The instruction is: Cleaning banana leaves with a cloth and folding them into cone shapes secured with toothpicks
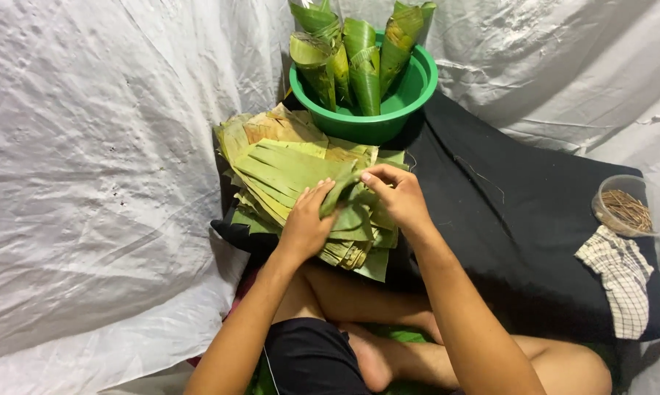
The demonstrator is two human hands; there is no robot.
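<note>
A stack of cut green and yellowish banana leaves (286,168) lies on a black cloth (520,219) in front of me. Both hands work one green leaf piece (348,201) on top of the stack. My left hand (306,223) presses and grips its lower edge. My right hand (396,194) pinches its upper end between thumb and fingers, folding it over. Behind the stack stands a green plastic bowl (410,91) holding several rolled leaf cones (363,66), points down.
A clear plastic tub of thin brown sticks (624,207) sits at the right edge, with a checked cloth (623,281) beside it. White plastic sheeting (96,183) covers the floor and walls around. My crossed legs (388,351) are below.
</note>
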